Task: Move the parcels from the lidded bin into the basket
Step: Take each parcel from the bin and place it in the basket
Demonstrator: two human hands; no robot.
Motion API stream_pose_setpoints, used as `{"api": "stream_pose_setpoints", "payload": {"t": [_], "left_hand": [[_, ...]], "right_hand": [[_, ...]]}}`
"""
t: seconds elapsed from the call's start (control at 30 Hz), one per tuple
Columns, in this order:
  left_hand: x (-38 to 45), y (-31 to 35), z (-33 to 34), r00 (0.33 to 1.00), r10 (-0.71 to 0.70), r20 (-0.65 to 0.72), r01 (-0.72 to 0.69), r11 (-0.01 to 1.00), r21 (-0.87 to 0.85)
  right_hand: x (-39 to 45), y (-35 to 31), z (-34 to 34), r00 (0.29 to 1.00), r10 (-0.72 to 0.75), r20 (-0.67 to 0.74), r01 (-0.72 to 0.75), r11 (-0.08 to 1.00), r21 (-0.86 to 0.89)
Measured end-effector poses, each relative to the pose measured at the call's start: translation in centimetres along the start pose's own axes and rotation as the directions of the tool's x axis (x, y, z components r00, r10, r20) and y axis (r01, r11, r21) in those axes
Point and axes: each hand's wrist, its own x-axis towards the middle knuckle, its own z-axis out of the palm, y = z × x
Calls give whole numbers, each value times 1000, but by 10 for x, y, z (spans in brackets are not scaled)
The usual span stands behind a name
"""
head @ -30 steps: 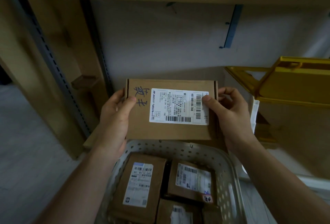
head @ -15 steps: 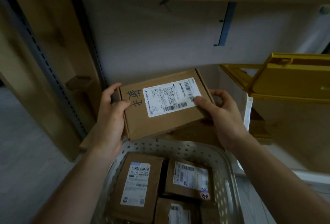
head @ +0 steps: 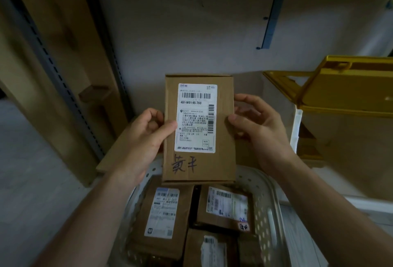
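Note:
I hold a brown cardboard parcel upright in portrait, its white shipping label and handwritten marks facing me. My left hand grips its left edge, thumb on the front. My right hand touches the right edge with thumb and fingertips, loosely curled. The parcel hovers above the far end of the white perforated basket, which holds several labelled parcels. The bin with its yellow lid raised stands at the right.
A wooden shelf board runs across the top. A grey slotted upright and wooden panels stand at the left. A white wall is behind. Pale floor lies at the lower left.
The parcel has been turned from landscape to portrait, label now upright, and has moved slightly lower toward the basket. My right hand has shifted its grip along the right edge.

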Motion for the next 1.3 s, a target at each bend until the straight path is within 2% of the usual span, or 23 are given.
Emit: {"api": "stream_pose_setpoints", "payload": {"t": [0.53,1.03,1.13,1.23,1.3], "left_hand": [[0,3,-3,1000,9,-23,-11,999,-49],[-7,-5,-34,999,49,-16,-49,999,4],[-6,-13,-43,999,26,-20,-26,999,34],[0,-20,-53,993,-66,-95,63,997,-42],[4,-25,-61,992,-68,-107,75,995,61]], "right_hand": [[1,4,-2,999,4,44,-4,1000,8],[6,12,15,993,40,107,-41,999,9],[6,16,18,992,-9,128,18,997,-69],[8,22,20,979,-87,183,129,963,-235],[9,30,24,972,-88,220,165,917,-362]]}}
